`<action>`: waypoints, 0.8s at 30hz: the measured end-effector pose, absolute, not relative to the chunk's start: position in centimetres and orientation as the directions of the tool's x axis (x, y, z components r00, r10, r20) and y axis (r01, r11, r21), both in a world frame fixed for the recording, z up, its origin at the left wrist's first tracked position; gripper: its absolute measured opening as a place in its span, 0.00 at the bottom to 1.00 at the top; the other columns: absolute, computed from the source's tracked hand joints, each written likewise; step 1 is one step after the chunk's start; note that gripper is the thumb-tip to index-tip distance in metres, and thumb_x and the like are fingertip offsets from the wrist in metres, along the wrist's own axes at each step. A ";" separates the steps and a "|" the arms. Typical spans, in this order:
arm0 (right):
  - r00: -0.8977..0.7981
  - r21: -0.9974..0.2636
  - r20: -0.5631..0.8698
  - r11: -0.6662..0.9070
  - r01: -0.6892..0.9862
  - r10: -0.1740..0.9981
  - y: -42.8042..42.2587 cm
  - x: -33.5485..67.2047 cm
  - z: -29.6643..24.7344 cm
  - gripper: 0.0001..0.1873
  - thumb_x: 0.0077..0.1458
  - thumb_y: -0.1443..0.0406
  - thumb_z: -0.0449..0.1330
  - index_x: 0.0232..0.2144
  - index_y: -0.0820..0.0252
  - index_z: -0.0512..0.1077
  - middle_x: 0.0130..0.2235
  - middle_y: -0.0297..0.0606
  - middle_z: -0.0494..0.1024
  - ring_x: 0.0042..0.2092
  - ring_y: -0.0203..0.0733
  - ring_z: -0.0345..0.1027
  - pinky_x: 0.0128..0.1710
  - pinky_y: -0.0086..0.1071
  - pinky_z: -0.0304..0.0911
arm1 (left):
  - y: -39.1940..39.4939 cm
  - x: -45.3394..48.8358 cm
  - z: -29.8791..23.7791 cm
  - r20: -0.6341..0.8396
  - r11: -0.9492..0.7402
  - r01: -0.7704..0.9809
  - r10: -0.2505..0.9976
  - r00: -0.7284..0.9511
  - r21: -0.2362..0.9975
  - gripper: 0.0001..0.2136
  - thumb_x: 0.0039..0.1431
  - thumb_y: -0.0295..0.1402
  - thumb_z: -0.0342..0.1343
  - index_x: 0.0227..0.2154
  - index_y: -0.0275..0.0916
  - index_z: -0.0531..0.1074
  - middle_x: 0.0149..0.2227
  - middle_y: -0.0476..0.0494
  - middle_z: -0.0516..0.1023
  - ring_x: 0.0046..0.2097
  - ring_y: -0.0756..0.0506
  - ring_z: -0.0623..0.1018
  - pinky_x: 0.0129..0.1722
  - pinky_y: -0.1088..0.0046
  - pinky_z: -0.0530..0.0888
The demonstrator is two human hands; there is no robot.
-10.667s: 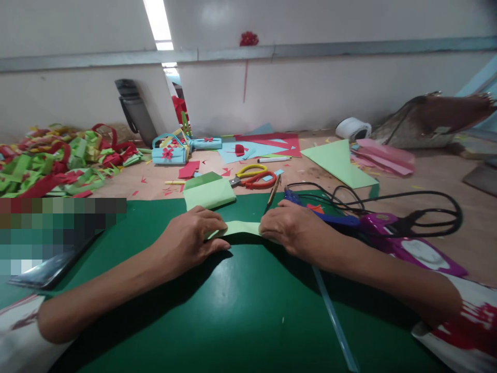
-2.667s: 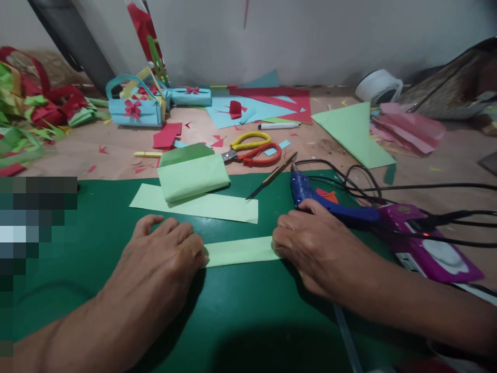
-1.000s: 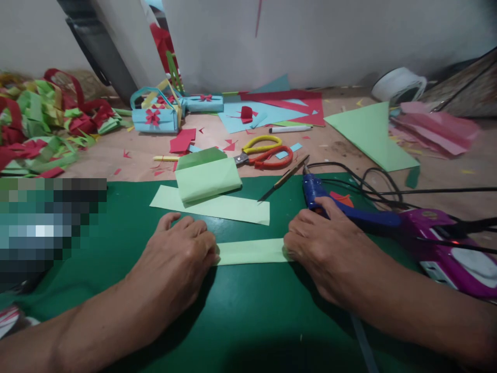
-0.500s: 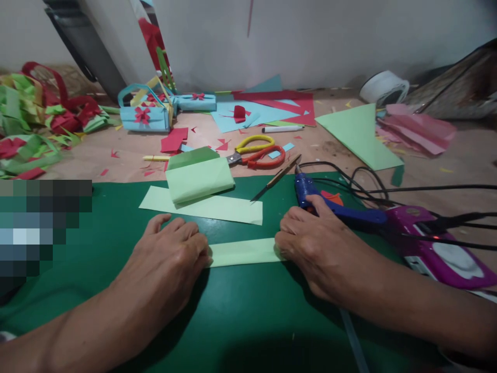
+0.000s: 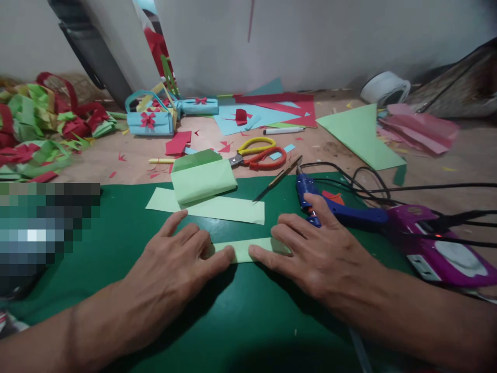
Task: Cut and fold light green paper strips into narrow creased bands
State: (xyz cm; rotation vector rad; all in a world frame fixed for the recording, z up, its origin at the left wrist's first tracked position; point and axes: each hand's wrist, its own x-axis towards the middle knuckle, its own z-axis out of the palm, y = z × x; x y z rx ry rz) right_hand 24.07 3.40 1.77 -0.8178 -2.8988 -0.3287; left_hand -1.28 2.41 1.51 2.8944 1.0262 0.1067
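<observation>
A narrow folded strip of light green paper (image 5: 240, 249) lies on the dark green cutting mat (image 5: 248, 316). My left hand (image 5: 176, 261) lies flat over the strip's left end, fingers stretched out, forefinger pressing along the strip. My right hand (image 5: 310, 254) lies flat over the right end, its forefinger also pressed on the strip, the two fingertips almost meeting. Just beyond the hands are a wider light green strip (image 5: 217, 207) and a folded light green sheet (image 5: 204, 181).
A blue glue gun (image 5: 330, 202) with black cables lies by my right hand, a purple device (image 5: 438, 248) beyond it. Farther back are a craft knife (image 5: 277, 178), scissors (image 5: 258, 155), a blue paper basket (image 5: 149, 116), a green triangle sheet (image 5: 359, 134), pink paper (image 5: 419, 129) and paper-strip heaps (image 5: 39, 129).
Both hands have slid inward along the narrow strip; their forefingers now stretch out toward each other over its middle, covering most of it. The view shifted slightly.
</observation>
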 end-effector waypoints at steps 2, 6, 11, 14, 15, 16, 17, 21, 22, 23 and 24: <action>-0.866 0.174 0.159 0.851 0.496 0.473 3.3 24.1 1.6 0.19 0.59 0.68 0.50 0.52 0.50 0.64 0.31 0.35 0.68 0.37 0.46 0.58 0.52 0.59 0.44 | 2.6 -1.6 1.4 0.039 -0.820 0.565 0.570 0.821 0.090 0.21 0.63 0.23 0.39 0.55 0.49 0.59 0.33 0.48 0.69 0.32 0.45 0.67 0.50 0.48 0.54; -0.882 0.141 0.096 0.870 0.472 0.462 3.1 23.9 1.5 0.21 0.58 0.66 0.53 0.54 0.48 0.63 0.31 0.33 0.66 0.36 0.44 0.57 0.53 0.57 0.43 | 3.0 -1.9 1.2 0.027 -0.845 0.531 0.533 0.846 0.059 0.21 0.63 0.23 0.41 0.56 0.51 0.59 0.32 0.49 0.68 0.33 0.45 0.67 0.51 0.46 0.54; -0.889 0.143 0.044 0.877 0.458 0.456 3.2 23.6 1.7 0.21 0.56 0.68 0.54 0.52 0.49 0.64 0.34 0.36 0.68 0.39 0.46 0.57 0.56 0.57 0.38 | 3.0 -1.8 1.2 0.000 -0.864 0.503 0.503 0.864 0.019 0.22 0.62 0.22 0.42 0.56 0.49 0.59 0.31 0.49 0.67 0.32 0.46 0.65 0.51 0.45 0.53; -0.894 0.150 0.062 0.881 0.448 0.444 3.1 24.0 1.8 0.19 0.55 0.69 0.53 0.49 0.52 0.67 0.35 0.38 0.69 0.42 0.48 0.58 0.56 0.57 0.36 | 2.9 -1.6 1.7 -0.020 -0.865 0.499 0.498 0.867 0.046 0.19 0.63 0.24 0.42 0.55 0.46 0.60 0.31 0.47 0.67 0.33 0.45 0.65 0.50 0.46 0.55; -0.894 0.154 0.076 0.880 0.449 0.442 3.0 24.2 1.8 0.18 0.55 0.70 0.52 0.48 0.53 0.68 0.35 0.38 0.70 0.43 0.49 0.58 0.57 0.57 0.35 | 2.9 -1.6 1.9 -0.017 -0.869 0.492 0.492 0.870 0.052 0.19 0.63 0.24 0.42 0.54 0.45 0.61 0.31 0.47 0.67 0.32 0.45 0.65 0.49 0.47 0.56; -0.891 0.160 0.089 0.876 0.455 0.446 2.9 24.5 1.8 0.18 0.54 0.71 0.51 0.47 0.54 0.69 0.36 0.38 0.70 0.44 0.49 0.59 0.57 0.57 0.35 | 2.9 -1.5 2.1 -0.010 -0.871 0.489 0.489 0.872 0.052 0.18 0.63 0.24 0.42 0.54 0.45 0.62 0.31 0.47 0.68 0.32 0.45 0.65 0.48 0.48 0.56; -0.882 0.168 0.090 0.866 0.471 0.462 2.7 24.9 1.9 0.18 0.55 0.72 0.50 0.46 0.54 0.69 0.36 0.38 0.70 0.45 0.49 0.59 0.57 0.57 0.34 | 2.9 -1.5 2.3 -0.005 -0.873 0.486 0.486 0.874 0.050 0.18 0.63 0.23 0.41 0.53 0.44 0.62 0.31 0.46 0.68 0.32 0.45 0.65 0.48 0.49 0.56; -0.848 0.176 0.078 0.830 0.530 0.525 2.2 26.5 1.5 0.18 0.54 0.73 0.49 0.44 0.53 0.69 0.38 0.39 0.71 0.46 0.50 0.60 0.58 0.58 0.34 | 3.1 -1.3 2.7 0.024 -0.879 0.473 0.475 0.880 0.055 0.18 0.63 0.23 0.39 0.52 0.42 0.64 0.30 0.46 0.68 0.31 0.45 0.65 0.47 0.51 0.56; -0.842 0.171 0.087 0.825 0.540 0.533 2.1 26.9 1.3 0.18 0.53 0.73 0.49 0.44 0.53 0.70 0.38 0.39 0.71 0.46 0.50 0.60 0.58 0.58 0.33 | 3.1 -1.3 2.7 0.028 -0.881 0.470 0.472 0.881 0.058 0.17 0.63 0.23 0.40 0.51 0.42 0.65 0.29 0.46 0.68 0.31 0.45 0.65 0.46 0.52 0.56; -0.839 0.166 0.102 0.822 0.545 0.535 1.9 27.3 1.2 0.19 0.53 0.73 0.49 0.44 0.53 0.70 0.39 0.40 0.71 0.47 0.51 0.60 0.59 0.58 0.31 | 3.1 -1.3 2.7 0.033 -0.883 0.467 0.469 0.883 0.056 0.17 0.62 0.24 0.40 0.50 0.41 0.66 0.29 0.46 0.68 0.30 0.45 0.64 0.46 0.53 0.56; -0.835 0.167 0.120 0.819 0.549 0.536 1.9 27.6 1.0 0.19 0.53 0.73 0.48 0.44 0.54 0.70 0.39 0.40 0.71 0.48 0.52 0.60 0.59 0.59 0.31 | 3.1 -1.3 2.7 0.036 -0.884 0.465 0.467 0.883 0.050 0.17 0.62 0.24 0.40 0.50 0.41 0.66 0.29 0.46 0.67 0.30 0.45 0.64 0.45 0.54 0.57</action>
